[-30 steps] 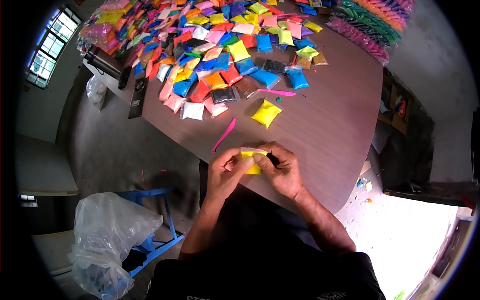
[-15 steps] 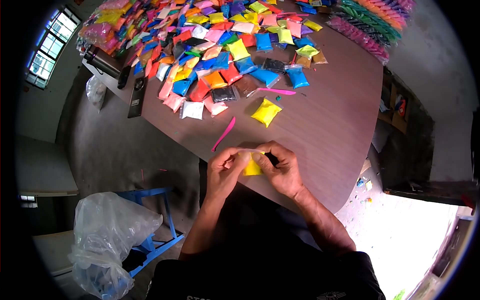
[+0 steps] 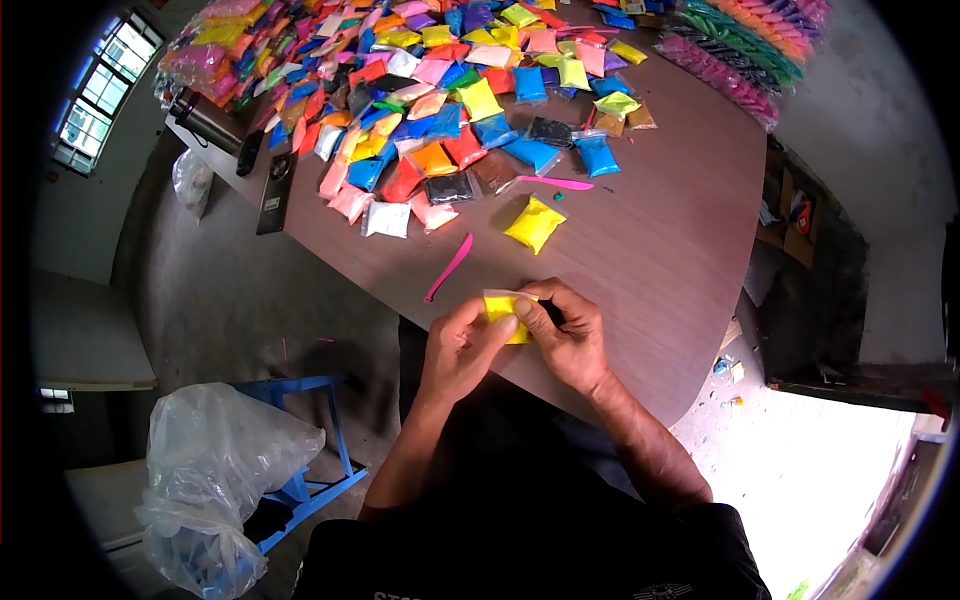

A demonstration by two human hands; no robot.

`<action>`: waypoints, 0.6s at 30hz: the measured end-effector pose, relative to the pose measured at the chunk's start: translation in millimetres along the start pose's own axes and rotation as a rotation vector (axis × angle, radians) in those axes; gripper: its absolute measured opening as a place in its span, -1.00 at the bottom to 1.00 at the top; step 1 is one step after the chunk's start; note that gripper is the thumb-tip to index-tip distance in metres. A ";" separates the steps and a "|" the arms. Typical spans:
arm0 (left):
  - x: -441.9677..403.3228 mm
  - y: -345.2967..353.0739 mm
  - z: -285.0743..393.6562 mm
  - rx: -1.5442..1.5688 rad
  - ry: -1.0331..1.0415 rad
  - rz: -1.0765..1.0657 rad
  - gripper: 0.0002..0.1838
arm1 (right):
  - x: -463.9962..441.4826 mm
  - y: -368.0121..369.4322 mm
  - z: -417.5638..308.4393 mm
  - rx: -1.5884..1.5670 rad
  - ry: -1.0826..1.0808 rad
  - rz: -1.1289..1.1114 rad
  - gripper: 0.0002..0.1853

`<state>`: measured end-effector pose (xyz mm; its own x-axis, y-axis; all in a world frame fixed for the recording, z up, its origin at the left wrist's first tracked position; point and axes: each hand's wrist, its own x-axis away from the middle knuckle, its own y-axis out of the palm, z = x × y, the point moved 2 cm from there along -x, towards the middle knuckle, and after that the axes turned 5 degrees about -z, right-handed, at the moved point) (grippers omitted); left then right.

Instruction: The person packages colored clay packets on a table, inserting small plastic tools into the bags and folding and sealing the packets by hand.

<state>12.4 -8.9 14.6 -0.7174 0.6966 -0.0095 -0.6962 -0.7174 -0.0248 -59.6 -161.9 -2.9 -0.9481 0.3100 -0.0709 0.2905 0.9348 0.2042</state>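
Between both hands is a small yellow packet (image 3: 512, 306) with a clear upper edge, held above the table's near edge. My left hand (image 3: 463, 345) grips its left side, the thumb pressed on the front. My right hand (image 3: 568, 338) pinches the right side, thumb also on the front and fingers curled behind. Another yellow packet (image 3: 535, 225) lies flat on the table beyond my hands. Nearer to my left hand rests a pink plastic knife (image 3: 450, 267). A second pink plastic knife (image 3: 555, 183) lies beside the heap of packets.
A large heap of coloured packets (image 3: 440, 125) covers the far part of the brown table (image 3: 660, 270). Bundled coloured plastic pieces (image 3: 735, 60) sit at the far right. A dark flask (image 3: 208, 122) lies at the left edge. A clear plastic bag (image 3: 215, 470) hangs over a blue frame (image 3: 335, 430).
My fingers have shifted on the yellow packet. My left hand has moved slightly right, and more of the packet's clear top and upper left now shows.
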 end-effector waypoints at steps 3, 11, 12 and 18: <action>0.1 -2.6 -4.4 0.132 0.018 0.005 -0.72 | -2.3 -0.8 -4.7 0.115 -0.097 -0.030 -0.84; -0.2 -2.8 -6.3 0.103 -0.044 0.016 -0.76 | 1.0 -3.5 -2.2 0.100 0.001 -0.062 -0.79; -1.6 -1.4 -2.8 0.104 -0.043 0.015 -0.76 | 1.1 -5.0 -1.6 0.060 0.049 -0.038 -0.79; -1.7 -4.6 -8.8 0.015 -0.053 0.000 -0.81 | 0.2 -3.7 0.6 0.024 0.065 -0.016 -0.78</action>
<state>17.0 -6.6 5.9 -0.7177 0.6950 0.0432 -0.6959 -0.7181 -0.0095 -60.8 -165.2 -4.3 -0.9589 0.2836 -0.0106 0.2772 0.9439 0.1796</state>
